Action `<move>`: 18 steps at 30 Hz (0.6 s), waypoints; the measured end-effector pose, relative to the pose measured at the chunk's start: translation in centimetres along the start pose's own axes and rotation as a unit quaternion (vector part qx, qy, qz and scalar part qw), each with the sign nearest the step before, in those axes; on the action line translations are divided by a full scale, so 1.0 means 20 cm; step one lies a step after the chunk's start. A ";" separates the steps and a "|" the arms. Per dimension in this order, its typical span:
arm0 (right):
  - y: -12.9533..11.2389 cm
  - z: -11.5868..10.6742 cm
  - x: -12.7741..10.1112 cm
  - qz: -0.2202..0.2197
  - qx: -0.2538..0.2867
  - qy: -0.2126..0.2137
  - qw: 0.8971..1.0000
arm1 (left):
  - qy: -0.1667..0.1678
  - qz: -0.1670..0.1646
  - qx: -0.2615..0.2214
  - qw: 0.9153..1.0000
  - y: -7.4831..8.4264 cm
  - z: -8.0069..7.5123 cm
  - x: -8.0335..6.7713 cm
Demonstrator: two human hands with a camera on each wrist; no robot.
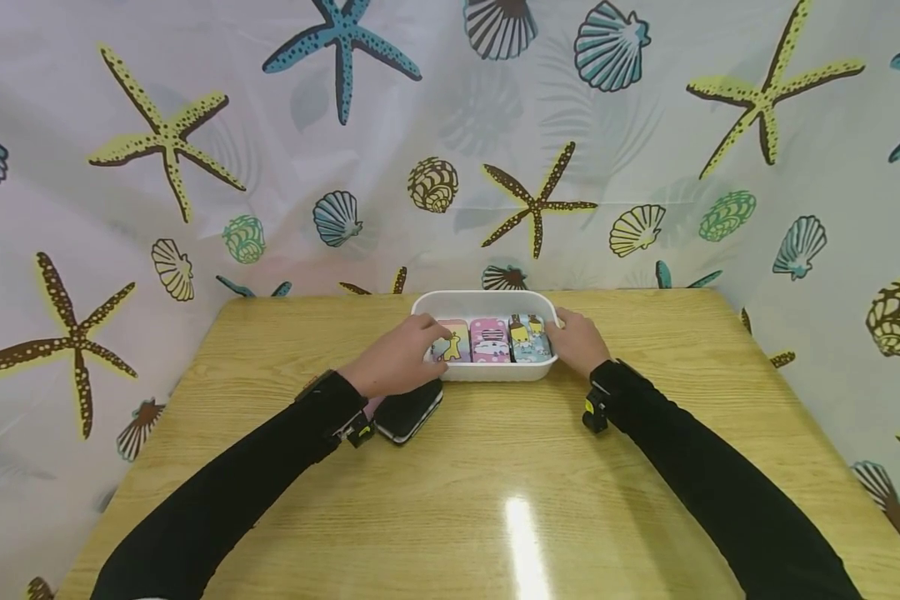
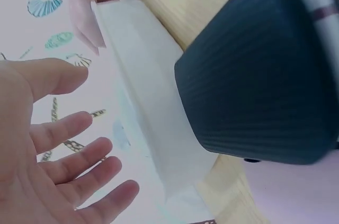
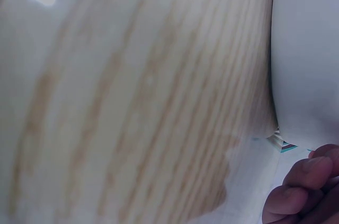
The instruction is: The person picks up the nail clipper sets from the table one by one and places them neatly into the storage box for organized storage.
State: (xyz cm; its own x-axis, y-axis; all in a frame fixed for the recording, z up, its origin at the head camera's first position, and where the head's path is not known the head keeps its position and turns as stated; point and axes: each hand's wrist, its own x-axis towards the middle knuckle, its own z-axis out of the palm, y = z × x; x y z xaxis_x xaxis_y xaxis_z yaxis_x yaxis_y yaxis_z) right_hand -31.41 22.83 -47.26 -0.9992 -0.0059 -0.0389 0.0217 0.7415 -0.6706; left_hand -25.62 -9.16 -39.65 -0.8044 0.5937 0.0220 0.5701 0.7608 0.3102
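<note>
A white plastic bin (image 1: 495,372) with rounded corners stands at the back middle of the table. Inside it, side by side, are three small printed cases: a yellow giraffe one (image 1: 457,340), a pink one (image 1: 490,340) and a blue one (image 1: 530,337). My right hand (image 1: 579,340) grips the bin's right end; its curled fingers (image 3: 307,173) show against the white wall. Over the left end hovers my left hand (image 1: 401,354), its fingers (image 2: 79,184) apart and relaxed, with nothing held in the left wrist view.
Below the left hand lies a black ribbed case (image 1: 408,410) with a light edge, close to the bin. A pink item (image 1: 372,407) lies beside it, partly hidden by the left wrist. Shell-printed cloth (image 1: 420,125) hangs behind the wooden table (image 1: 450,500).
</note>
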 end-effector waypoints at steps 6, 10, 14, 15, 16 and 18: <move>0.00 0.00 0.00 0.004 0.005 -0.001 1.000 | 0.021 0.033 0.048 0.998 0.04 0.00 -0.14; 0.00 0.00 -0.01 0.007 0.008 -0.005 1.000 | 0.013 0.032 0.083 0.996 0.04 0.03 -0.19; 0.00 0.00 -0.01 0.002 0.009 -0.003 1.000 | 0.000 0.026 0.103 0.994 0.03 0.07 -0.23; 0.00 0.00 -0.01 -0.001 0.008 -0.003 1.000 | -0.003 0.024 0.105 0.994 0.02 0.08 -0.24; -0.01 0.00 -0.01 -0.002 0.007 -0.001 1.000 | -0.007 0.021 0.106 0.994 0.02 0.09 -0.25; -0.01 0.00 -0.01 -0.002 0.007 0.002 1.000 | -0.018 0.017 0.113 0.993 0.02 0.10 -0.26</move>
State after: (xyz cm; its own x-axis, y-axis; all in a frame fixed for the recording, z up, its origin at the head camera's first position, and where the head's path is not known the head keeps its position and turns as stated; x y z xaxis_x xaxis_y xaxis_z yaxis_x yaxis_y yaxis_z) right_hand -31.22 22.75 -47.15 -0.9994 -0.0070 -0.0335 0.0177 0.7322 -0.6809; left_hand -20.91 -11.41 -41.61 -0.7802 0.6255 -0.0071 0.6225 0.7775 0.0892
